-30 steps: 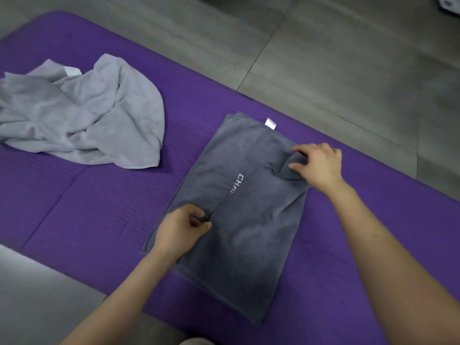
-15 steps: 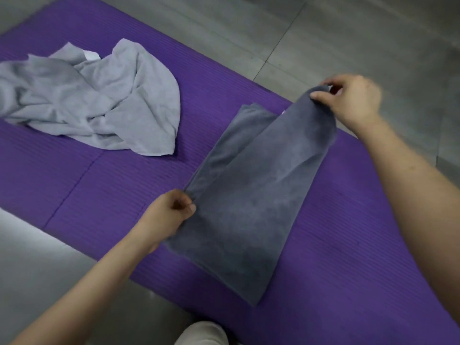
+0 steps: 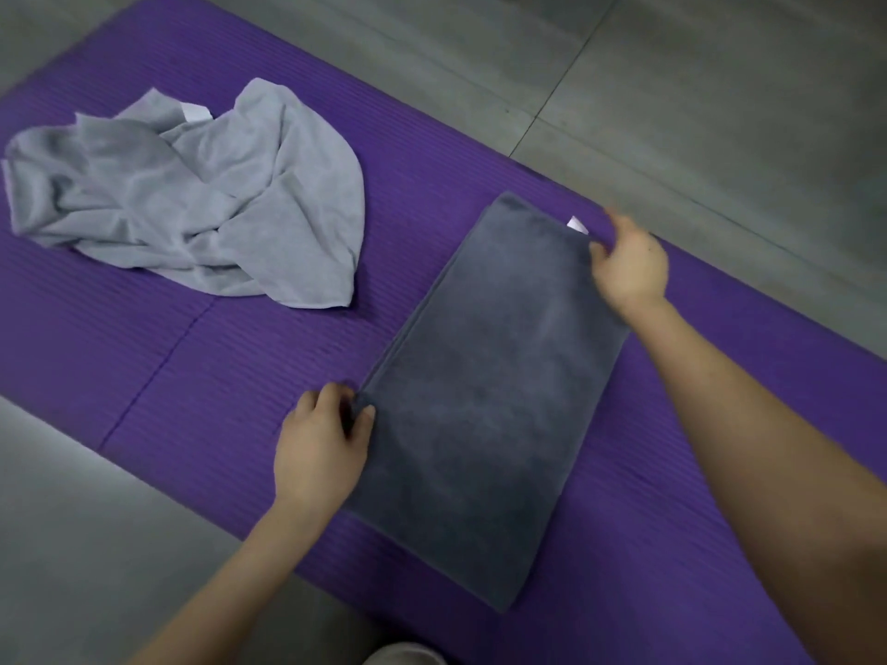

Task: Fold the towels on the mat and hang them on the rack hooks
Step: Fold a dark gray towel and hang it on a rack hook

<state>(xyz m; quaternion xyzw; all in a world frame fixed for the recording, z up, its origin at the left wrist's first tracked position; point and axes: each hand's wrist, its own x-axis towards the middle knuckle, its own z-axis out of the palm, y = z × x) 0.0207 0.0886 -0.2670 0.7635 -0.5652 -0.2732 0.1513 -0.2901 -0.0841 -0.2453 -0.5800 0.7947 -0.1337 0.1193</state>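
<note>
Dark grey folded terry towel (image 3: 480,400) lying flat on purple ribbed foam mat (image 3: 240,367), spanning between both grips. Left grip (image 3: 321,448) at towel's near-left edge, thumb on top, fingers curled, pinching that edge. Right grip (image 3: 629,266) at far corner, thumb touching cloth, but fingers are motion-blurred, so honestly can't tell if pinching or spread. Small white tag (image 3: 577,225) pokes out just beside right grip, on its left. Light grey crumpled towel (image 3: 192,199) heaped well apart, up and left of left grip, same mat. Grey tiled floor (image 3: 672,88) beyond right grip.
</note>
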